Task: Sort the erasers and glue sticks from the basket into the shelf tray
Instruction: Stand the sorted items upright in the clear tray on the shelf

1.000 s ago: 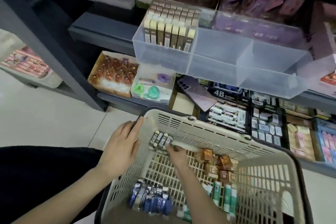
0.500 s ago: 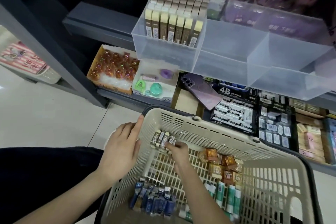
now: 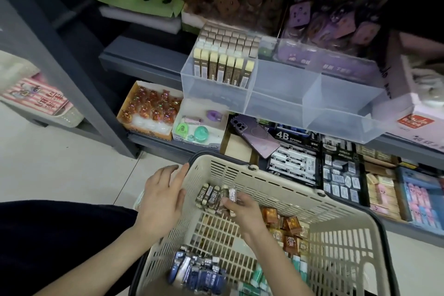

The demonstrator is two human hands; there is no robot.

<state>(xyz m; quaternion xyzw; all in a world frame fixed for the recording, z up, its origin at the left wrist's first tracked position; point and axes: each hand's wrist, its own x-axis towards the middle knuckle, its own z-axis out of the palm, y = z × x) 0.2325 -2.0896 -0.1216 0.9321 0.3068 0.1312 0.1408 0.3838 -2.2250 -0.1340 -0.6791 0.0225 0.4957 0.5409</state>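
Now, nearest you in the basket (image 3: 283, 184) lie a clump of blue-wrapped erasers (image 3: 197, 274) and some green glue sticks (image 3: 257, 280), with orange erasers (image 3: 289, 226) toward the right wall. Farther in, by the far left corner, sits the row of 2B erasers (image 3: 211, 196). They look like light, firm little blocks in slick sleeves, so a row lifted from one end will likely slide apart. Squeeze it from both ends, or take fewer.

Your right hand (image 3: 242, 209) has its fingers curled down over the right end of that row, pinching a few of them. Your left hand (image 3: 161, 199) lies against the outside of the basket's left wall, fingers straight, holding nothing.

Beyond, the clear shelf tray (image 3: 276, 108) has matching erasers (image 3: 225, 72) standing upright in the left of its three compartments.
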